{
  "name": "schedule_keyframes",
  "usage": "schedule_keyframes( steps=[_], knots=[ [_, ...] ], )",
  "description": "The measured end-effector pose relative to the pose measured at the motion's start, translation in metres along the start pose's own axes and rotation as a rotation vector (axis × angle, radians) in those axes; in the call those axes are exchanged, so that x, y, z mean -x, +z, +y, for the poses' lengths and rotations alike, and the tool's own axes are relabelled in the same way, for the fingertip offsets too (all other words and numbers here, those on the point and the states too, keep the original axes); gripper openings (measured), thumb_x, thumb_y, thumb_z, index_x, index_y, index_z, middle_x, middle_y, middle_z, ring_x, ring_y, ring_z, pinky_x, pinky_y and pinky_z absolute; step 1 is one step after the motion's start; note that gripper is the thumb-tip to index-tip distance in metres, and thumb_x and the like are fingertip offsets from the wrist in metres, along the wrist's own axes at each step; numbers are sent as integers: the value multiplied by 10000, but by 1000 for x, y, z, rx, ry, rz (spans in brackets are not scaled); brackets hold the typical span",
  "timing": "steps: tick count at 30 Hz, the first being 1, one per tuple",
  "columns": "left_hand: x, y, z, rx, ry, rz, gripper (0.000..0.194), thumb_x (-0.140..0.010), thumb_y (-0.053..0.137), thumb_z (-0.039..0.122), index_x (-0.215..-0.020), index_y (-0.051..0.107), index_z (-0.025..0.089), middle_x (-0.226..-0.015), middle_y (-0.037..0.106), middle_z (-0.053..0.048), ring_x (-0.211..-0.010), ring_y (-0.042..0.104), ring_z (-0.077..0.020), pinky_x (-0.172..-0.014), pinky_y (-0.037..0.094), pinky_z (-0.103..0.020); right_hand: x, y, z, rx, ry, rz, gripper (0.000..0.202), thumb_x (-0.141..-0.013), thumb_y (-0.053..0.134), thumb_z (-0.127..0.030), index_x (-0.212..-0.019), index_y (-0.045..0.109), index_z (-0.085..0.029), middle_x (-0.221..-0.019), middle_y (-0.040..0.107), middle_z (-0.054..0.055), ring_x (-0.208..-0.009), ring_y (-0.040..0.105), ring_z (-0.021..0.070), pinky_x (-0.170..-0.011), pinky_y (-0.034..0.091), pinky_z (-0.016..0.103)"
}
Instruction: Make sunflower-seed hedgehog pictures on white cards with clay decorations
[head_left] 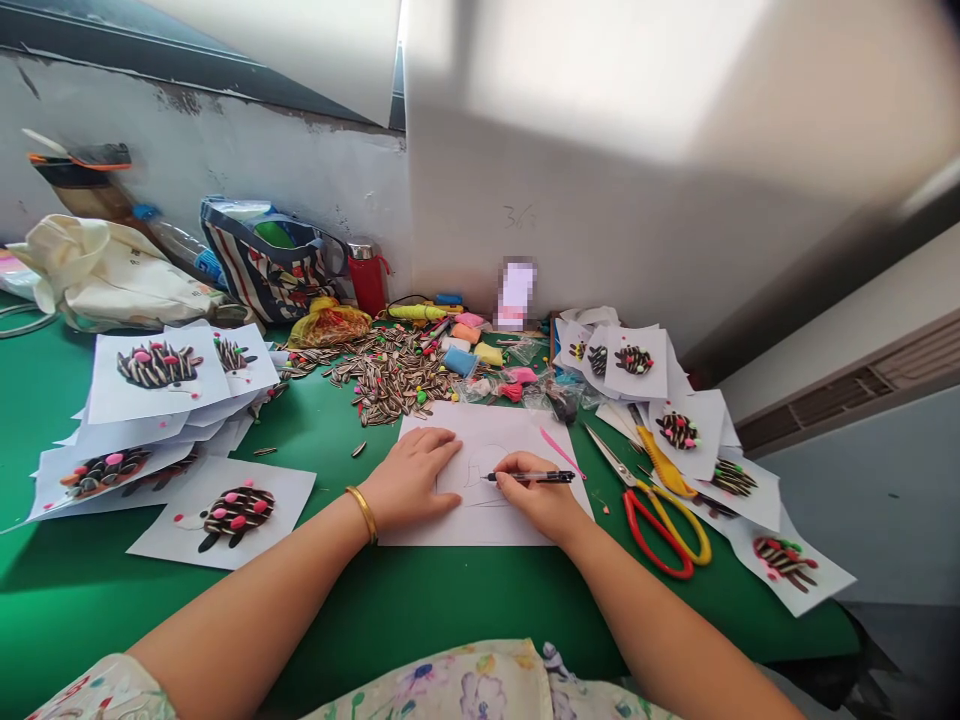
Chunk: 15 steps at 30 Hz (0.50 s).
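A white sheet of paper (427, 520) lies before me on the green table, with a thin line drawing on its middle. My left hand (416, 475) rests flat on the sheet's left side, fingers outstretched, a gold bangle (363, 515) at the wrist. In my right hand (536, 490) is a black pen (544, 477), its tip at the drawn lines. A pink strip-like tool (561, 452) lies at the sheet's upper right. Scissors (660, 510) with one red and one yellow handle lie open to the right of the paper.
Sunflower seeds (397, 370) lie heaped beyond the paper, beside packets of coloured clay (460, 360). Cards with seed hedgehogs are piled at left (157, 375) and right (686, 435). Bags (262, 260) and a red flask (367, 280) stand along the wall.
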<state>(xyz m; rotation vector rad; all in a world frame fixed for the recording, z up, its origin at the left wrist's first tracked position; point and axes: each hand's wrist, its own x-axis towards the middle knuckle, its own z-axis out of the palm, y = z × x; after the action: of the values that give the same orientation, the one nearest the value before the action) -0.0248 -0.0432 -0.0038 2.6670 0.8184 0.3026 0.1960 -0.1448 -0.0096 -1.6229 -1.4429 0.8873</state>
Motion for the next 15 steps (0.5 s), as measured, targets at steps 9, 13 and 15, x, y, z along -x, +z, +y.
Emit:
schedule_keyframes(
  steps=[9, 13, 15],
  knots=[
    [-1, -1, 1, -11, -1, -4, 719, -737, 698, 459, -1386, 516, 208, -1422, 492, -113, -1334, 406, -323, -1160, 286, -477, 0, 0, -5, 58, -16, -16, 136, -832, 562, -267, -837, 691, -222, -837, 706, 10, -779, 633, 172, -696, 478, 279],
    [0, -1, 1, -3, -4, 0, 719, -733, 698, 459, -1387, 513, 225, -1424, 489, -109, -1337, 403, -326, -1159, 283, -478, 0, 0, -5, 82, -13, 1, 141, -820, 556, -270, -822, 686, -217, -808, 699, 15, -749, 626, 175, -664, 473, 279],
    [0, -1, 1, -5, -5, -3, 717, -736, 694, 463, -1387, 513, 224, -1423, 489, -110, -1335, 405, -324, -1157, 285, -476, 0, -1, -3, 96, -4, 25, 138, -812, 552, -273, -797, 678, -217, -798, 696, 18, -752, 627, 181, -671, 476, 285]
  ],
)
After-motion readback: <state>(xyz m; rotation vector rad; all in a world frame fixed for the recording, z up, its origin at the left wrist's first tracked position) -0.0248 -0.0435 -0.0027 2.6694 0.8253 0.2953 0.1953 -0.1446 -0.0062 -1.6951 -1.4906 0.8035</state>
